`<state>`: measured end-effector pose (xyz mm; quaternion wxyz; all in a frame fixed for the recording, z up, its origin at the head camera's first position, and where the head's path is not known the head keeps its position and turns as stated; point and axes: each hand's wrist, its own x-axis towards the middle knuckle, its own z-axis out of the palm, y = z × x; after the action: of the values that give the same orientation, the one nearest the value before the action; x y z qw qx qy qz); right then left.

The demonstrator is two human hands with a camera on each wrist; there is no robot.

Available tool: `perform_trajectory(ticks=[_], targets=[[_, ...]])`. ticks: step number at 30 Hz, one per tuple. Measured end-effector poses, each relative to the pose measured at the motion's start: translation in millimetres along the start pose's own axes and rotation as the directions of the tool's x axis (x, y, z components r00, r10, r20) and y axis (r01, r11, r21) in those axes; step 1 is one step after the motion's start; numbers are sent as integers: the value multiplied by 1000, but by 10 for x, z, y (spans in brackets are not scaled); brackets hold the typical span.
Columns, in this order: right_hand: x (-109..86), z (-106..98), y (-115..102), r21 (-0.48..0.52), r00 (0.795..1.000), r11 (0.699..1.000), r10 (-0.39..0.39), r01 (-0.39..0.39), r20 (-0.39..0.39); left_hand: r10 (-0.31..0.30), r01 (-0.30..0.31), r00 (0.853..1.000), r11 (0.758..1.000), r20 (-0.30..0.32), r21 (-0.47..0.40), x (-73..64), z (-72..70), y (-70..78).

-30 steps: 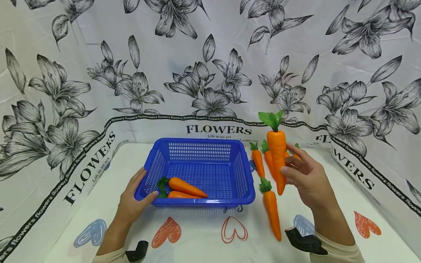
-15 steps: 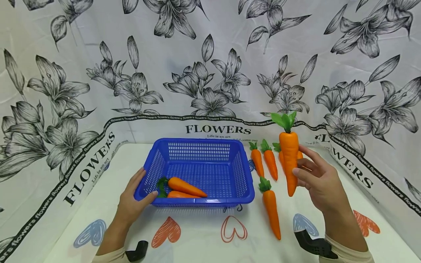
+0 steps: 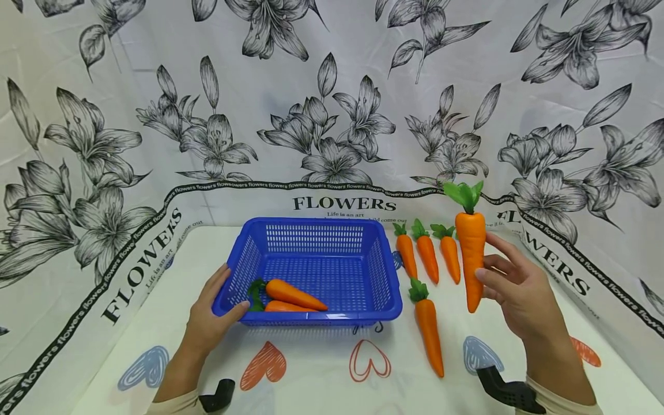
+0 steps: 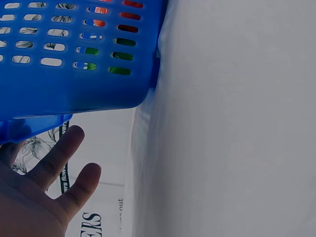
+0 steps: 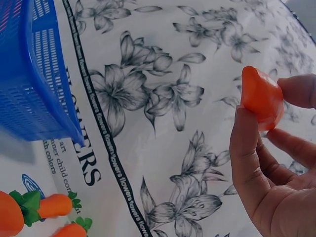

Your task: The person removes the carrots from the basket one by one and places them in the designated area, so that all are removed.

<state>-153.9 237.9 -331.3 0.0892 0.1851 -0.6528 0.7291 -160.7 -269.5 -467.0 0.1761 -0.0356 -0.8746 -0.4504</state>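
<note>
A blue plastic basket [image 3: 316, 316] stands on the table, with two orange carrots [image 3: 293, 295] lying at its front left. My left hand [image 3: 210, 314] holds the basket's front left corner, thumb over the rim and fingers at the outer side. In the left wrist view, two fingers [image 4: 81, 185] of that hand stretch out below the basket wall. Right of the row of carrots, my right hand [image 3: 519, 288] pinches a carrot [image 3: 471, 253] between thumb and fingertips. This carrot hangs upright above the table, green leaves up and tip down.
Three carrots [image 3: 426, 253] lie in a row at the back, right of the basket. Another carrot [image 3: 428, 337] lies nearer me, tip toward me. A flower-printed cloth [image 3: 332, 115] rises behind the white, heart-printed table [image 3: 311, 392].
My right hand has moved right with the upright carrot, uncovering the carrots behind it. My left hand and the basket stay in place.
</note>
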Motion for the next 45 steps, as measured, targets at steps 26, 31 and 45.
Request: perform_trajectory(ticks=[26,31,45], targets=[[-238,-312,253,-31,992,993,110,-112,-58,-7,7,1000,1000,5,-20,-49,10,15],[-271,-361,333,-42,988,988,146,-148,-57,-5,5,1000,1000,3,-18,-46,6,27],[-375,-452,580,-129,964,957,251,-260,-88,-7,8,1000,1000,8,-10,-9,-9,27]])
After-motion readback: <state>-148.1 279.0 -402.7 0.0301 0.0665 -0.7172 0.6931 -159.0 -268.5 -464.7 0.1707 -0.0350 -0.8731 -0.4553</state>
